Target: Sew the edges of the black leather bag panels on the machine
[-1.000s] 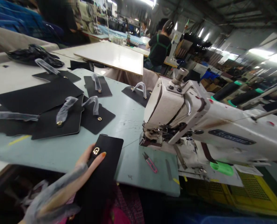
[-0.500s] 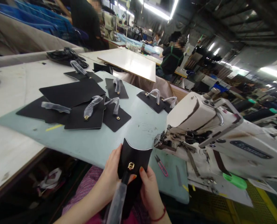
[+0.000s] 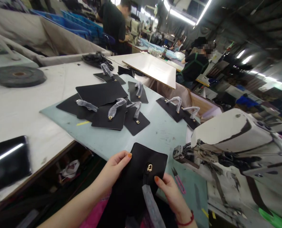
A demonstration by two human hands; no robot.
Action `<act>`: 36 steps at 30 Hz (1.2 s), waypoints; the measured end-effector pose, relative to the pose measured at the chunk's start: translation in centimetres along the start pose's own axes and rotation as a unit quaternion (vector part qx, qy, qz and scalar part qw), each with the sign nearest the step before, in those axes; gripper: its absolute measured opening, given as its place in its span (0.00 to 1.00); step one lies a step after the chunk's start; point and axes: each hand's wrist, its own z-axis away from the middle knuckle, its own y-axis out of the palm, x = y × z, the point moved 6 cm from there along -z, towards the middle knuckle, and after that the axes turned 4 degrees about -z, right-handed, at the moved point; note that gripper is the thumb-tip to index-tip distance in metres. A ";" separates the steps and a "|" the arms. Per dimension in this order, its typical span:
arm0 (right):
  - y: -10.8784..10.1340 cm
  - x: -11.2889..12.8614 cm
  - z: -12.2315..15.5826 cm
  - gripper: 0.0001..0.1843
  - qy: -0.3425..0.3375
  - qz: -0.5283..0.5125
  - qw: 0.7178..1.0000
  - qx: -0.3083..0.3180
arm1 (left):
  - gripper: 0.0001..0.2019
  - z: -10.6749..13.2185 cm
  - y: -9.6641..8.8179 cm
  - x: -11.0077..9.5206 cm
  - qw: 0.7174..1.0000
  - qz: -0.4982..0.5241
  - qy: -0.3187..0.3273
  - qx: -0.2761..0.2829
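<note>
A black leather panel (image 3: pixel 141 172) with a gold clasp (image 3: pixel 150 167) and a film-wrapped strap (image 3: pixel 152 207) lies partly over the near edge of the pale green table (image 3: pixel 100 142). My left hand (image 3: pixel 114 169) grips its left edge, thumb on top. On the panel's right side my right hand (image 3: pixel 171 193) pinches near the strap, just below the clasp.
Several black panels with wrapped straps (image 3: pixel 112 109) lie spread across the table. A white sewing machine (image 3: pixel 236 142) stands at the right, with pink thread snips (image 3: pixel 179 182) beside it. A dark tape roll (image 3: pixel 18 76) and a black phone (image 3: pixel 8 161) lie on the left. Other people work at the back.
The view has swung left and down. The panel, curled between both hands earlier, now lies flatter on the table edge, and my hands have spread to its two sides.
</note>
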 end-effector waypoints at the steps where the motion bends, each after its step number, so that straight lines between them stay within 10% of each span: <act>1: -0.4 0.4 -0.3 0.16 0.004 0.036 0.999 0.022 | 0.17 -0.4 -0.3 -0.2 1.000 -0.027 0.006 0.011; 4: -1.6 2.1 -2.2 0.18 -0.009 0.068 0.997 0.023 | 0.17 -2.8 -3.0 -3.4 0.975 -0.183 0.122 -0.029; 7: -2.5 5.4 -5.3 0.18 -0.093 0.023 0.992 -0.083 | 0.22 -5.8 -7.0 -9.2 0.840 -0.427 0.283 -0.179; 12: -2.9 8.8 -8.4 0.19 -0.230 -0.201 0.919 -0.248 | 0.36 -12.3 -11.5 -14.2 0.738 -0.566 0.299 -0.212; 16: 0.5 5.2 -7.8 0.26 -0.133 -0.237 0.955 -0.119 | 0.36 -15.1 -12.7 -14.1 0.695 -0.624 0.282 -0.218; 19: 1.3 0.8 -5.4 0.28 -0.065 -0.189 0.971 -0.134 | 0.35 -15.6 -12.7 -12.5 0.680 -0.647 0.280 -0.200; 23: 0.5 -2.6 -2.5 0.29 -0.040 -0.104 0.978 -0.179 | 0.38 -13.8 -12.8 -10.2 0.682 -0.652 0.272 -0.187; 29: -0.4 -3.8 -0.5 0.31 -0.040 -0.031 0.982 -0.180 | 0.18 -6.3 -14.7 -6.7 0.694 -0.646 0.260 -0.183; 36: -1.7 -1.2 0.1 0.31 -0.098 -0.098 0.967 -0.213 | 0.10 4.7 -10.8 -2.9 0.647 -0.601 0.470 0.000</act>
